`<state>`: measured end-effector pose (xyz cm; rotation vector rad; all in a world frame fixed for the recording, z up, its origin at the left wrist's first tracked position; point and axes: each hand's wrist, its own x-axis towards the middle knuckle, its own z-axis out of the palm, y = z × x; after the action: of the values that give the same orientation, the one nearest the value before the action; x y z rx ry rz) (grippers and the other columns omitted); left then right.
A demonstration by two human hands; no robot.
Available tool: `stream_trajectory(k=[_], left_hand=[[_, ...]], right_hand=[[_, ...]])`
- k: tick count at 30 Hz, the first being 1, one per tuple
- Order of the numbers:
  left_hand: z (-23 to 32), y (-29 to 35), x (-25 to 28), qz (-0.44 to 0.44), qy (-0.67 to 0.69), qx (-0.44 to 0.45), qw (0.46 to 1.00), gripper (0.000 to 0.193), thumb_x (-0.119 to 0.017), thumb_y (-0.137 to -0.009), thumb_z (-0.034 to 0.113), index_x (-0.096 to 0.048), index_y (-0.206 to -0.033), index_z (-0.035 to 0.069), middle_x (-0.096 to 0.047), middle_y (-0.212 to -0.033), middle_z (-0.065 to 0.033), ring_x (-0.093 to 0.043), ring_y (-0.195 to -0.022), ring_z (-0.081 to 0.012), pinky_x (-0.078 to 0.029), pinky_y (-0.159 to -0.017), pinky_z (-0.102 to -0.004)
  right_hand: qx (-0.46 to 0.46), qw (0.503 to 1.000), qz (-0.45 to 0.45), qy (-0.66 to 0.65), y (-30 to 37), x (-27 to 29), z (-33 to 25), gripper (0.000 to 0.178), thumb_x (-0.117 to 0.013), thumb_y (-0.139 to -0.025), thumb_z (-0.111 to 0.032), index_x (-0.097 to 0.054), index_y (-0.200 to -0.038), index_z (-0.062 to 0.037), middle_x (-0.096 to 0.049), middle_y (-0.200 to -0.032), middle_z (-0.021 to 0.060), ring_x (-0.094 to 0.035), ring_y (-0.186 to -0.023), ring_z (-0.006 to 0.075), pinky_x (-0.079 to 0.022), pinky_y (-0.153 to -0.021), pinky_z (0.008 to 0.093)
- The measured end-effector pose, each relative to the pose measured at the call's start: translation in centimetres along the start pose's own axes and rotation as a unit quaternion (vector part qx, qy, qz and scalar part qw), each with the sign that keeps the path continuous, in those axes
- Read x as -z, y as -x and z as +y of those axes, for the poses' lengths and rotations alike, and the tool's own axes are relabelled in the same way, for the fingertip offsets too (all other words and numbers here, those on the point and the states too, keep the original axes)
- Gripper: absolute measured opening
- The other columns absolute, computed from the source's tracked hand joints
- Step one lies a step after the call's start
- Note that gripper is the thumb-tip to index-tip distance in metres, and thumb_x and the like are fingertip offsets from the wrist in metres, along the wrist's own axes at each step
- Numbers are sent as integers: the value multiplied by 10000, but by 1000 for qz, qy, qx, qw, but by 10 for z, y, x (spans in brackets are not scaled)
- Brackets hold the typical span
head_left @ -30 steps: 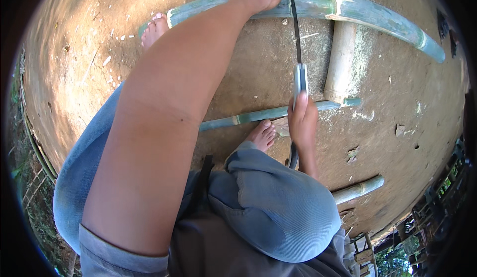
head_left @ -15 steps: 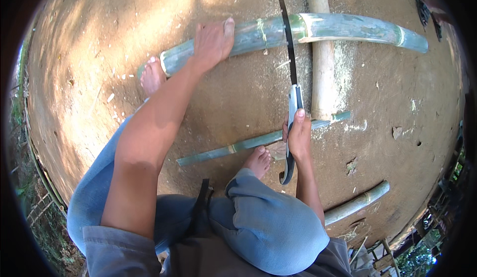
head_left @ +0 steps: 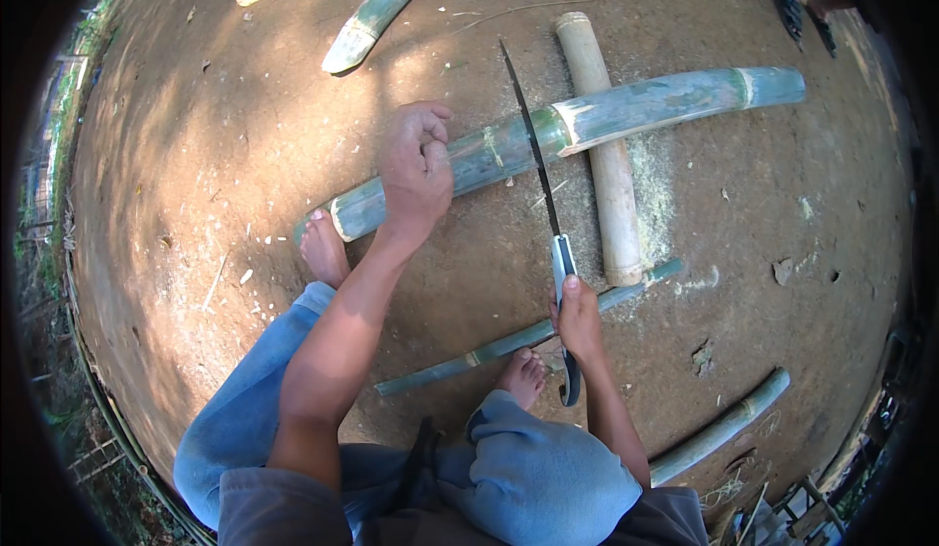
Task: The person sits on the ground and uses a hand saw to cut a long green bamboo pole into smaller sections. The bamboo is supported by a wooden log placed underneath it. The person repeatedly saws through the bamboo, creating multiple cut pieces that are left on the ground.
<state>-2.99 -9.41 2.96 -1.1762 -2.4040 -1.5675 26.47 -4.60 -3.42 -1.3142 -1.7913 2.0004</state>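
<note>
By the right hand [head_left: 579, 321], the handle of a saw [head_left: 561, 255] is gripped, fingers wrapped around it and thumb laid along the top; the narrow dark blade [head_left: 533, 145] is pointed away from the body and crosses over a thick green bamboo pole [head_left: 675, 106], though whether the two touch cannot be told; the left hand [head_left: 416, 169] is held over the same pole, left of the blade, with fingers loosely bent and parted, its contact with the pole unclear; between hand and blade, a pale line [head_left: 493, 147] is seen on the pole; the pole is laid across a pale bamboo log [head_left: 613, 194], and its left end is met by the bare left foot [head_left: 325, 250]; pale dust [head_left: 653, 189] is scattered right of the log; nearer the body, a thin bamboo strip [head_left: 518, 341] is laid just beside the right foot [head_left: 524, 378]; a bamboo length [head_left: 724, 429] is seen at lower right, a short bamboo piece [head_left: 377, 16] at the top; at upper right, another person's feet are partly shown in dark sandals [head_left: 785, 16].
</note>
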Motion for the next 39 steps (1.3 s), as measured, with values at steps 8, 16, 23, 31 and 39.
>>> stream_trajectory(k=[8,16,23,31,39], left_hand=[[-53,8,-25,-45,-121,162,978,375,-426,-1017,260,-678,-943,-7,-706,-983,-232,-660,-967,-376,-479,-904,-442],[-50,9,-39,-230,-281,187,913,581,-347,-1065,385,-719,-896,-28,-700,-902,-293,-679,-862,-480,-511,-837,-555],[-73,11,-36,-239,-294,141,915,554,-373,-1038,345,-708,-825,-41,-689,-844,-309,-680,-801,-492,-540,-811,-550],[-67,8,-34,-260,-293,123,912,495,-408,-1010,318,-703,-799,-19,-685,-813,-294,-680,-784,-485,-548,-791,-556],[-88,12,-35,-235,-300,30,924,489,-441,-1002,331,-697,-771,-17,-681,-788,-288,-675,-776,-481,-547,-774,-554]], right_hand=[[32,991,-3,127,6,-12,-10,594,-435,-1066,-517,-605,-928,35,-556,-642,164,-581,-600,279,-447,-585,435],[29,989,-10,147,-6,-19,-15,547,-470,-1056,-477,-611,-931,37,-570,-673,235,-608,-636,419,-447,-604,493],[56,981,5,185,41,-3,-5,514,-474,-1057,-443,-618,-950,39,-602,-701,255,-656,-706,465,-463,-624,524],[62,980,13,190,13,-26,-11,536,-473,-1055,-458,-629,-982,50,-602,-694,273,-657,-712,485,-473,-626,527],[51,979,-2,197,-48,-48,-42,525,-466,-1060,-445,-615,-947,45,-580,-693,270,-634,-677,489,-453,-613,523]])
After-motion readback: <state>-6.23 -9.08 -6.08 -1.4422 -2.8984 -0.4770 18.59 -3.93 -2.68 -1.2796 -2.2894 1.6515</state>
